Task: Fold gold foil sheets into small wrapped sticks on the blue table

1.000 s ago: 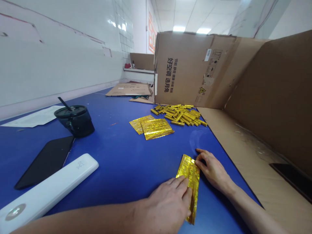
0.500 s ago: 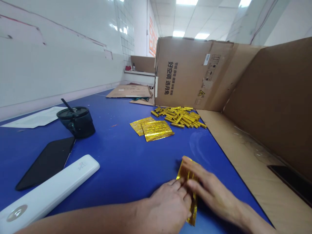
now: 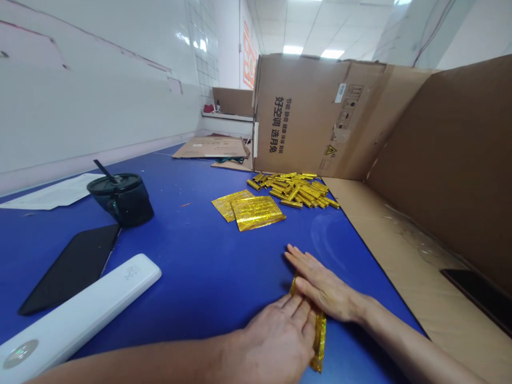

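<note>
A narrow strip of gold foil [image 3: 319, 341] lies on the blue table, mostly covered by both hands. My left hand [image 3: 276, 336] rests on it with fingers laid flat across its middle. My right hand [image 3: 322, 285] lies over the far end, fingers stretched out past the foil and the thumb near my left fingertips. Beyond them are two flat gold sheets, one [image 3: 258, 212] overlapping the other [image 3: 226, 204]. A heap of small gold rolls [image 3: 298, 189] sits farther back, by the cardboard.
A white elongated device [image 3: 80, 314], a black phone-like slab [image 3: 72, 266] and a dark cup with a straw [image 3: 128, 200] stand or lie at left. Large cardboard [image 3: 308, 117] rises at the back and right. Paper [image 3: 52, 193] lies far left.
My right hand has flattened out, its fingers now straighter and reaching past the foil's far end. The foil shows as a narrower strip. My left hand has hardly moved.
</note>
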{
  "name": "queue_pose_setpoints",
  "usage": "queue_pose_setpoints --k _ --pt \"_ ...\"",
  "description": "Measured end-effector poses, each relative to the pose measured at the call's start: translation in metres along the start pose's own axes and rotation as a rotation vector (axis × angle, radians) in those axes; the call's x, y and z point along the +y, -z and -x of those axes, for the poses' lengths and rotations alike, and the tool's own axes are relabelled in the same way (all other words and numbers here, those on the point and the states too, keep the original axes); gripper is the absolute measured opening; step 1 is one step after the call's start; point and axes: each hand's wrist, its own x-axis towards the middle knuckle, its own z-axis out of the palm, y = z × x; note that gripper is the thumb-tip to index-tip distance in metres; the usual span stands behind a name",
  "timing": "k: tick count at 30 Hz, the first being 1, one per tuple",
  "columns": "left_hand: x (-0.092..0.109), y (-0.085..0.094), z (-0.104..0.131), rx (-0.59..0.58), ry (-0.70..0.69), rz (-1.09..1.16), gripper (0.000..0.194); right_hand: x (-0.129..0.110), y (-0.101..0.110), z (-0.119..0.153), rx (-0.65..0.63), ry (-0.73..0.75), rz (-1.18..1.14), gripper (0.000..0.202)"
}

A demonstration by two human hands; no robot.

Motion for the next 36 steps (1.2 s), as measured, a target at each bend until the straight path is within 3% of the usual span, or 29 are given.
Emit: queue_pose_setpoints --k 5,11,18,25,30,36 --pt "0.0 0.004 0.003 -0.046 -0.006 0.019 0.041 0.018 -0.003 -0.024 0.042 -0.085 0.252 0.062" --pt "0.002 0.008 0.002 -0.045 0.009 0.127 0.041 0.022 -0.005 -0.028 0.043 -0.088 0.316 0.064" --pt "-0.007 0.013 0.0 -0.077 -0.104 0.334 0.071 0.022 -0.005 -0.027 0.048 -0.092 0.31 0.066" --pt "0.002 0.021 0.012 -0.105 -0.158 0.18 0.041 0.021 -0.005 -0.026 0.055 -0.088 0.306 0.069" --pt "0.012 0.016 0.025 -0.057 -0.211 0.046 0.037 0.023 -0.006 -0.027 0.065 -0.078 0.302 0.069" --pt "0.016 0.012 0.029 -0.005 -0.18 0.056 0.037 0.025 -0.008 -0.028 0.075 -0.076 0.305 0.07"
